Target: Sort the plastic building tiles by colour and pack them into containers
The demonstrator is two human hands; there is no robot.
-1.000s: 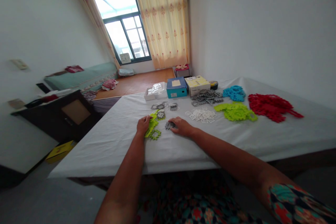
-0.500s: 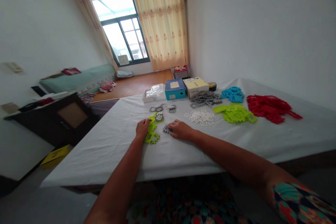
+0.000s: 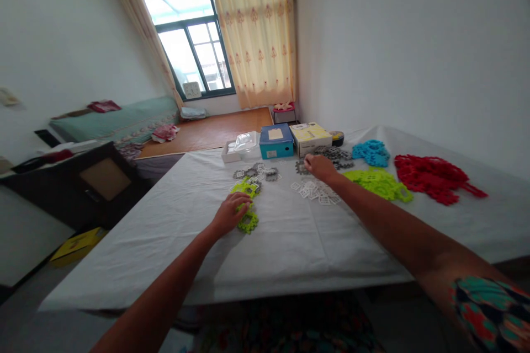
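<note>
My left hand (image 3: 232, 210) lies over a strip of lime-green, notched-edge plastic pieces (image 3: 248, 223), its fingers curled on them and partly covering them. Just beyond it, grey notched pieces and white lattice squares (image 3: 259, 171) lie together. Stretched forward, my right hand (image 3: 319, 166) pinches a grey notched plastic piece (image 3: 301, 167) at the left edge of the grey pile (image 3: 337, 155). Nearer to me than that hand is a heap of white lattice squares (image 3: 312, 191).
Lime-green (image 3: 381, 183), blue (image 3: 370, 152) and red (image 3: 434, 176) heaps of pieces lie to the right on the white cloth (image 3: 165, 253). Along the back stand a clear plastic container (image 3: 247, 143), a blue box (image 3: 276, 142) and a yellow-white box (image 3: 308, 138).
My right hand has moved forward and right, from beside the green strip to the grey pile. The grey piece beside the strip is gone from there. My left hand has shifted over the strip.
</note>
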